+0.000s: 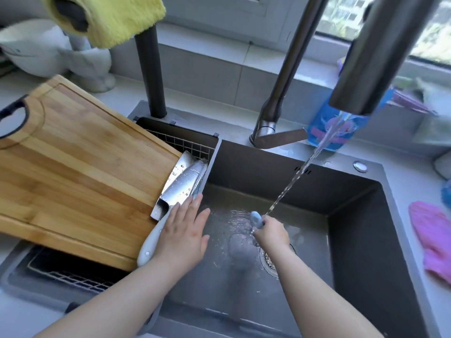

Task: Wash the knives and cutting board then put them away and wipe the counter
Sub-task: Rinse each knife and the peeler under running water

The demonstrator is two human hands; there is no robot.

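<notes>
A large wooden cutting board (78, 167) lies tilted over the sink's left drainer basket. At its right edge rest wet knives (180, 184), a cleaver and a slimmer blade, with a pale handle (152, 240) pointing toward me. My left hand (183, 230) lies flat with straight fingers over those handles at the sink divider. My right hand (271, 234) grips the pale blue handle of another knife (256, 219) under the running water stream (300, 174); its blade points down and is mostly hidden.
The dark sink basin (353, 215) has a drain strainer (268, 262) below my right hand. The faucet spout (380, 52) hangs overhead. A yellow cloth (117, 18) hangs at top left, a pink cloth (432, 240) lies on the right counter, and a blue packet (339, 128) stands behind the sink.
</notes>
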